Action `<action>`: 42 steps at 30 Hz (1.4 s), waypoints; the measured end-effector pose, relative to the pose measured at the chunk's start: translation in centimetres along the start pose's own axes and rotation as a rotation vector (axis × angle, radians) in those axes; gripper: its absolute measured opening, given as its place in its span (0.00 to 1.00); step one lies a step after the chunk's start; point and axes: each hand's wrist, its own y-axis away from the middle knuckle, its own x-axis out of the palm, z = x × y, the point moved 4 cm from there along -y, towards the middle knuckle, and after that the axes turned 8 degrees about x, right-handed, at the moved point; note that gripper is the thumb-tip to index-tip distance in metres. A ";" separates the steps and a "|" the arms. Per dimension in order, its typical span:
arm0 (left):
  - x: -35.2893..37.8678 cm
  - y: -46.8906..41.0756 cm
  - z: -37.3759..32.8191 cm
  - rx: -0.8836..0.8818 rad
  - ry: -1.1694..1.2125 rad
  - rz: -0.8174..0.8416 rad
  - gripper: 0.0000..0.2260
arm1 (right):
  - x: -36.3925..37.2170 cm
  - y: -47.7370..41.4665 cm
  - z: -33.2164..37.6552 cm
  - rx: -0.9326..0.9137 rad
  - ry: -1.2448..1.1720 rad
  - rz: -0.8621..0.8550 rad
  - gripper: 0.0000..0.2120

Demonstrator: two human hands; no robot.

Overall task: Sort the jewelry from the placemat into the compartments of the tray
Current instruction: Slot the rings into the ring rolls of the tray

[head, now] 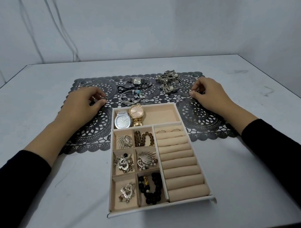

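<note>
A beige jewelry tray (pixel 181 122) lies in front of me, its far end on the dark lace placemat (pixel 199 116). Its top compartment holds a silver watch (pixel 122 120) and a gold watch (pixel 136 113). Small compartments hold brooches, earrings and bead bracelets; two rings sit in the ring rolls (pixel 174 144). My left hand (pixel 82 106) pinches a silver ring (pixel 104 99) over the mat's left side. My right hand (pixel 209 94) pinches a small ring (pixel 193 91) on the right. On the mat lie a square watch (pixel 137 80), a charm bracelet (pixel 135 96) and a tangled jewelry pile (pixel 169 81).
Several loose rings lie at the mat's far left corner (pixel 86 84) and beside the pile on the right (pixel 188 80). The white table (pixel 62 196) ends at a wall behind; cables hang down the wall at the left.
</note>
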 end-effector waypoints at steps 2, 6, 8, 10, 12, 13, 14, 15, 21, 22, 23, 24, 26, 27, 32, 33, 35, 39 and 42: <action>-0.1 0.1 -0.2 0.037 -0.020 -0.001 0.04 | -0.3 0.5 0.1 -0.030 -0.038 -0.029 0.05; -0.2 0.5 -0.5 0.020 0.012 -0.030 0.05 | -0.6 1.0 0.1 -0.028 -0.107 -0.055 0.04; -0.5 0.6 -0.6 -0.027 0.062 -0.052 0.05 | -0.9 1.2 0.3 -0.013 -0.157 -0.065 0.04; -0.9 0.8 -1.1 -0.071 0.127 -0.104 0.04 | -1.2 1.5 0.3 0.012 -0.221 -0.061 0.05; -1.5 1.0 -1.6 -0.102 0.197 -0.186 0.02 | -1.7 1.9 0.3 0.039 -0.349 -0.025 0.06; -1.9 1.2 -2.0 -0.113 0.238 -0.219 0.02 | -1.9 2.3 0.4 0.053 -0.430 -0.001 0.06; -2.2 1.4 -2.6 -0.113 0.274 -0.239 0.02 | -2.3 2.8 0.6 0.060 -0.497 0.018 0.06; -2.4 1.5 -3.2 -0.104 0.304 -0.246 0.03 | -2.7 3.3 1.0 0.055 -0.541 0.037 0.06; -1.9 2.9 -8.1 0.001 0.493 -0.190 0.03 | -3.8 6.3 3.3 -0.012 -0.675 0.178 0.07; -1.7 3.1 -8.8 0.021 0.515 -0.175 0.02 | -3.8 6.6 3.5 -0.018 -0.683 0.198 0.07; -1.5 3.3 -9.5 0.042 0.537 -0.158 0.02 | -3.8 7.0 3.8 -0.028 -0.689 0.217 0.07; -1.3 3.6 -10.1 0.059 0.557 -0.142 0.02 | -3.9 7.4 4.0 -0.044 -0.695 0.234 0.07; -0.8 4.1 -11.3 0.094 0.575 -0.113 0.03 | -4.0 8.2 4.5 -0.078 -0.699 0.268 0.07; -0.6 4.4 -11.7 0.114 0.576 -0.101 0.03 | -4.1 8.6 4.8 -0.091 -0.698 0.283 0.07; -0.3 5.5 -13.5 0.193 0.591 -0.086 0.02 | -3.9 10.2 5.7 -0.151 -0.662 0.376 0.06; -0.3 5.7 -13.7 0.205 0.583 -0.082 0.02 | -3.8 10.5 5.8 -0.162 -0.639 0.408 0.06; -0.2 5.9 -14.0 0.220 0.573 -0.070 0.02 | -3.6 10.9 5.9 -0.171 -0.590 0.482 0.06; -0.1 6.4 -14.5 0.268 0.555 -0.049 0.02 | -3.5 11.7 6.2 -0.170 -0.544 0.626 0.05; 0.0 6.5 -14.6 0.276 0.540 -0.045 0.02 | -3.2 11.9 6.3 -0.191 -0.508 0.674 0.05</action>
